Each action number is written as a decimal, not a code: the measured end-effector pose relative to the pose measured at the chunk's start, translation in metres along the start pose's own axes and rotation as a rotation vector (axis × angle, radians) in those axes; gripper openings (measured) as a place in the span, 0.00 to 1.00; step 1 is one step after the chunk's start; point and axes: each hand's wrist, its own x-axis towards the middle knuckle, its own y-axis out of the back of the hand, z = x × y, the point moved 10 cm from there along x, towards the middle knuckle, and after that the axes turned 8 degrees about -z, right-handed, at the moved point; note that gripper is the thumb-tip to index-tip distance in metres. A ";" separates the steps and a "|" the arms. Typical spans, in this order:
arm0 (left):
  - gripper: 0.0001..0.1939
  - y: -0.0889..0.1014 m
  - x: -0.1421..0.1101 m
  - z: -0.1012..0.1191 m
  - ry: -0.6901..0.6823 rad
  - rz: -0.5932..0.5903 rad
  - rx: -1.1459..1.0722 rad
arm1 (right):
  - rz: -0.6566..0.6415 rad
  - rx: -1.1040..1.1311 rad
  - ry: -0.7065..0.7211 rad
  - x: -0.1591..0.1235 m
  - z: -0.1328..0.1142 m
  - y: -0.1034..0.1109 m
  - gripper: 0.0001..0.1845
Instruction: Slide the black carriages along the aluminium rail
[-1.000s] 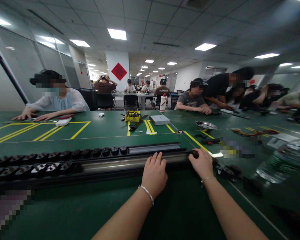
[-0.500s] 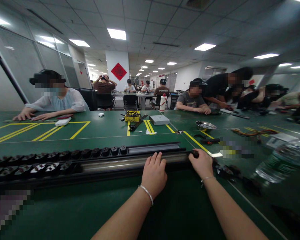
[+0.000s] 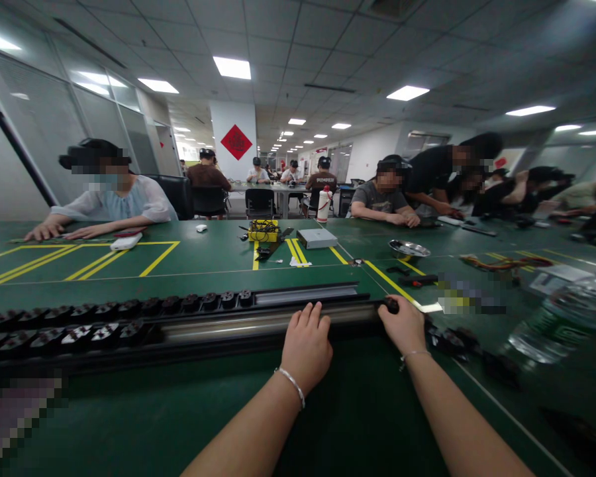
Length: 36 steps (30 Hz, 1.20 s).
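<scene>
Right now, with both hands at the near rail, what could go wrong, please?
The small black part could slip, since the right hand seems to hold it only by the fingers. The left hand lies over the near rail, so its fingers might get pinched if something slid along there. The right hand could also brush the dark pieces beside it.

brown shirt (image 3: 322, 181), "PUMPKIN" across its back
</scene>
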 end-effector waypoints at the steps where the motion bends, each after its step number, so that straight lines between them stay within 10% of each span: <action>1: 0.20 0.000 0.000 0.000 0.000 0.000 0.000 | -0.002 0.003 -0.005 0.001 0.001 0.000 0.19; 36: 0.20 0.001 0.000 0.000 0.012 -0.025 0.009 | -0.002 0.073 -0.053 0.001 0.007 0.004 0.19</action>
